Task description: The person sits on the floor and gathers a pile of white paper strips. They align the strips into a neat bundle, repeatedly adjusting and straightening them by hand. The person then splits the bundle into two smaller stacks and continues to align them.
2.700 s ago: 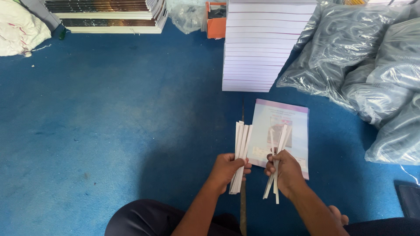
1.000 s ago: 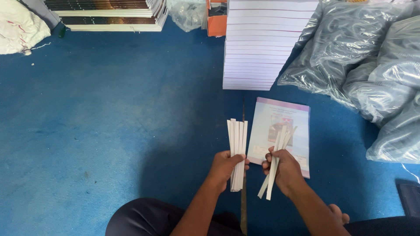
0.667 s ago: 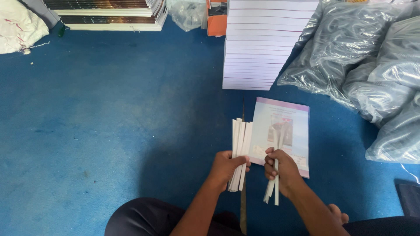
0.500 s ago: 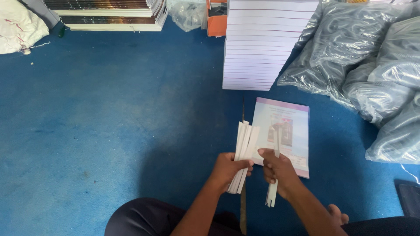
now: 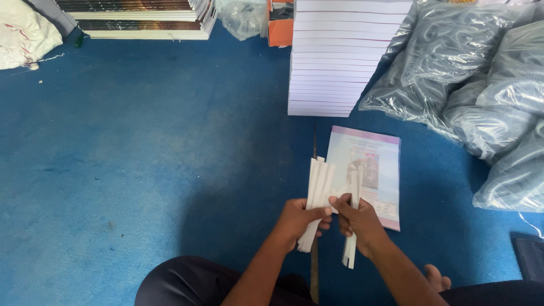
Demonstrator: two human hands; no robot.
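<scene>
Two hands, two bundles of white paper strips, low centre of frame.
Left hand point(image 5: 299, 220) fingers clamp the fanned strips point(image 5: 318, 187); right hand point(image 5: 358, 222) grips a thinner bunch point(image 5: 353, 198), just above the booklet point(image 5: 375, 170) on blue floor point(image 5: 141, 158).

A tall stack of white booklets point(image 5: 339, 56) stands far on the blue carpet point(image 5: 141, 147), with an orange box point(image 5: 280, 28) just left of it. Grey plastic-wrapped bundles point(image 5: 476, 85) pile up on the right. Far left lie flat stacks of printed sheets point(image 5: 136, 17) and a white cloth sack point(image 5: 25, 37). A crumpled clear bag point(image 5: 241, 14) sits between those stacks and the box.
</scene>
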